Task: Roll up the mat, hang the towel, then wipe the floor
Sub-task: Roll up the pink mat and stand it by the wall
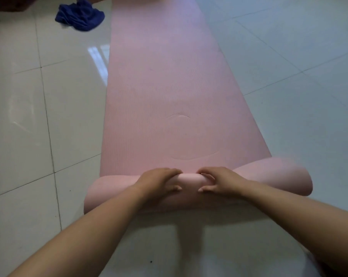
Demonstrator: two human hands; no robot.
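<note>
So the pink mat (169,86) lies lengthwise on the tiled floor (39,116), running straight away from me, and only the end nearest me is rolled into a fat tube. The rest is flat, with a couple of faint curved marks pressed into the surface. The tube looks a bit uneven, it bulges out thicker on the right end than in the middle.

Both my hands are on the middle of that roll, close together but not touching. My left hand (159,180) has its fingers curled over the top of the roll with the thumb tucked on my side, gripping it. My right hand (217,180) does the same thing, fingers bent over the top, thumb down on the near face.

The blue towel (80,16) is crumpled on the floor at the far left, just beside the mat's left edge.
</note>
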